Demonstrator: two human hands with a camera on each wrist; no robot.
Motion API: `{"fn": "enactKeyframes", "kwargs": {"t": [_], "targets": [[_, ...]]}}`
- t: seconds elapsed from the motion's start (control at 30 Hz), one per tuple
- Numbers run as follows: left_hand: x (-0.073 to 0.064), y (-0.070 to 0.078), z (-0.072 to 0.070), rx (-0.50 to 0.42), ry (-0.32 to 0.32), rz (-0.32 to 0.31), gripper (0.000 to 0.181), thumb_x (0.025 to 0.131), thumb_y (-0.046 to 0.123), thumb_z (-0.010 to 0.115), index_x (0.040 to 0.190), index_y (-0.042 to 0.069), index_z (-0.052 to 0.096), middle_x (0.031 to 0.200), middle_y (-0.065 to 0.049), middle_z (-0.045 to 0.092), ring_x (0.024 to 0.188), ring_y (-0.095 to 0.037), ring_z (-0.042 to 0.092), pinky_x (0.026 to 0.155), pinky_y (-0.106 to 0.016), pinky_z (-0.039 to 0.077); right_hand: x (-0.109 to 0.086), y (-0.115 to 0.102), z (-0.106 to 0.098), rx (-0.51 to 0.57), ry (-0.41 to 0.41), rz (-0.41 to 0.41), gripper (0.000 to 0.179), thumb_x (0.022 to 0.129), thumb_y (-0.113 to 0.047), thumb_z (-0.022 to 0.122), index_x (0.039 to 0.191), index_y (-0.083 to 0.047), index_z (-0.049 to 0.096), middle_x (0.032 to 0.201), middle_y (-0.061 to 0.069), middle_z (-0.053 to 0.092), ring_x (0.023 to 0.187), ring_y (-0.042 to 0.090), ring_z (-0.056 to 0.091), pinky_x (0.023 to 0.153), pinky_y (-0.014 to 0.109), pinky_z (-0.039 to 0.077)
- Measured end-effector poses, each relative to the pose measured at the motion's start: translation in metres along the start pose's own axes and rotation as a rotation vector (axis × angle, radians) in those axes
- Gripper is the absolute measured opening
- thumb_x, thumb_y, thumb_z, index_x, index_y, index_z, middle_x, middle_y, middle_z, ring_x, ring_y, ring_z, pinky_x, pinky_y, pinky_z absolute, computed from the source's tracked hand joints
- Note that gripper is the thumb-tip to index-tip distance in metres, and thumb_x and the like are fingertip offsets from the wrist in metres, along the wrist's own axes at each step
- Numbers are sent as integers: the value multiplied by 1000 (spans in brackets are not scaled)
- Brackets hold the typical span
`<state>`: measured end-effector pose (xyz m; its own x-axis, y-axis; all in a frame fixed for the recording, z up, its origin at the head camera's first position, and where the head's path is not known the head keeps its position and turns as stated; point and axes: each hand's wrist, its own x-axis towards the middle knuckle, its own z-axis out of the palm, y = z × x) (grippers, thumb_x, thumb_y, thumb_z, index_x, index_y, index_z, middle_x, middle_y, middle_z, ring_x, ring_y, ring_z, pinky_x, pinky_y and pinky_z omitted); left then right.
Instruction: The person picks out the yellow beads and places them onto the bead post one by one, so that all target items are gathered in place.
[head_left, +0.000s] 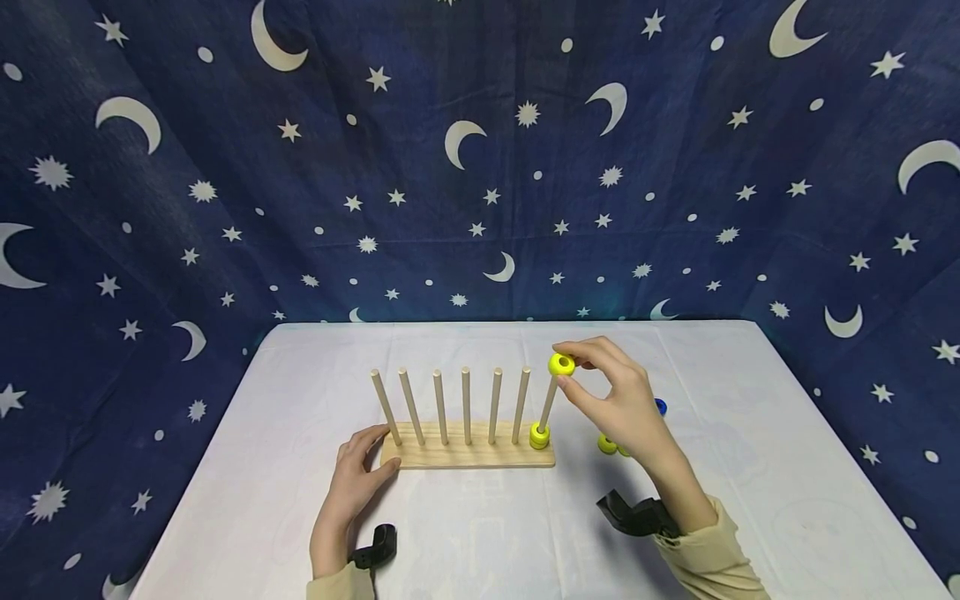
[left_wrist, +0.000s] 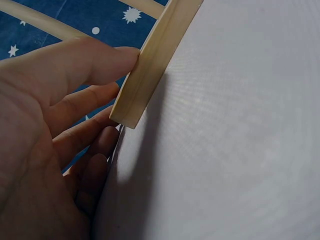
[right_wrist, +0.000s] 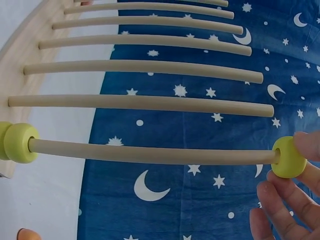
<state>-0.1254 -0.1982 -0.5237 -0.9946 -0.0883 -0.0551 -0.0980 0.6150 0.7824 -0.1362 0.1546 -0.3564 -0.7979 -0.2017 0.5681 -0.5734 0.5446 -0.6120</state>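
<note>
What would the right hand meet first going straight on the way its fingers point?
Likely the peg at its yellow bead; past that, perhaps the next peg, though the right hand might pass over it: depth and height are unclear.

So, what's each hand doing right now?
Left hand: holding the wooden pegboard by its left end.
Right hand: pinching a yellow bead at the tip of the rightmost peg.

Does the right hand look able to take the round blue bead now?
Probably not: the right hand pinches a round yellow bead, which would likely need releasing before taking the blue bead.
</note>
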Motion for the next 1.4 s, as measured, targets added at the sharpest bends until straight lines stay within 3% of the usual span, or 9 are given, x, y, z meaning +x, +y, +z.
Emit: {"fn": "enactKeyframes", "kwargs": {"t": [0.47, 0.8, 1.03, 1.4], "targets": [[0, -1, 0, -5, -2, 3, 58, 82, 14, 71, 136, 9, 52, 144, -13, 45, 131, -31, 34, 108, -55, 34, -3, 3, 5, -22, -17, 25, 40, 80, -6, 75, 117, -14, 67, 104, -3, 65, 92, 12, 56, 81, 17, 45], [0, -1, 1, -6, -3, -8, 57, 82, 14, 71, 136, 10, 52, 145, -12, 45, 131, -31, 34, 108, -56, 33, -5, 6, 7, -21, -24, 36, 39, 80, -7, 75, 118, -15, 66, 103, -4, 65, 93, 7, 54, 65, 20, 45], [0, 0, 0, -1, -3, -9, 57, 82, 14, 71, 136, 10, 52, 145, -12, 45, 132, -30, 34, 108, -56, 32, -6, 8, 9, -22, -26, 42, 39, 80, -8, 75, 117, -14, 66, 103, -4, 65, 92, 10, 56, 77, 20, 46], [0, 0, 0, 0, -2, -12, 57, 82, 14, 71, 136, 10, 52, 145, -12, 45, 132, -30, 33, 108, -55, 33, -8, 13, 14, -13, -13, 62, 38, 80, -7, 76, 116, -16, 67, 101, -4, 66, 90, 8, 56, 77, 20, 46]]}}
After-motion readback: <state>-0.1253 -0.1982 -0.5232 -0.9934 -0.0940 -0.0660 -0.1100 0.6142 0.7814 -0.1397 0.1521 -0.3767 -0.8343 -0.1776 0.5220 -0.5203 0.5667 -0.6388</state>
